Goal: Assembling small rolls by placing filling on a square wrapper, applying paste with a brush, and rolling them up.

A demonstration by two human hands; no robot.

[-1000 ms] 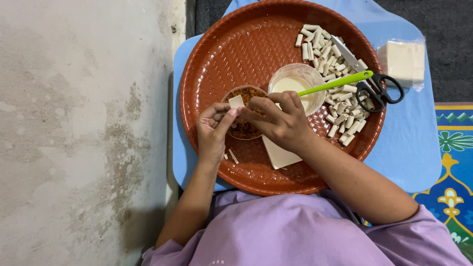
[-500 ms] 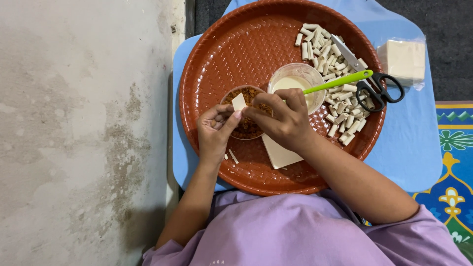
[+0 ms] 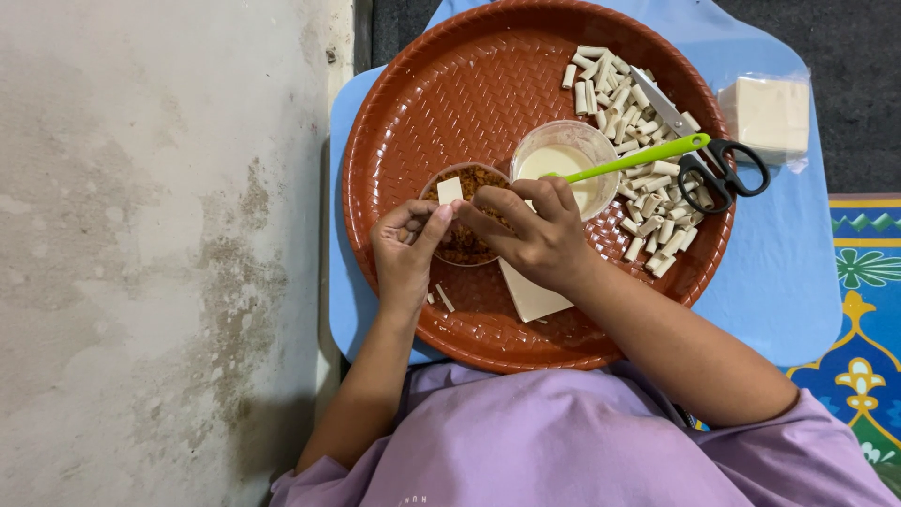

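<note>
Barely shifted, both hands' fingers [image 3: 441, 218] still pinch the pale wrapper [image 3: 450, 190].

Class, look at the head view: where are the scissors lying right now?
The scissors lie at the right side of the round brown tray, across the pile of small pale rolls, their black handles beside the green spoon handle.

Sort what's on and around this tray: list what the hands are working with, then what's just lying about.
In use:
left hand
right hand
small pale wrapper
bowl of brown filling

Lying about:
scissors
rolled pieces
cup with green spatula
bagged wrapper stack
</note>
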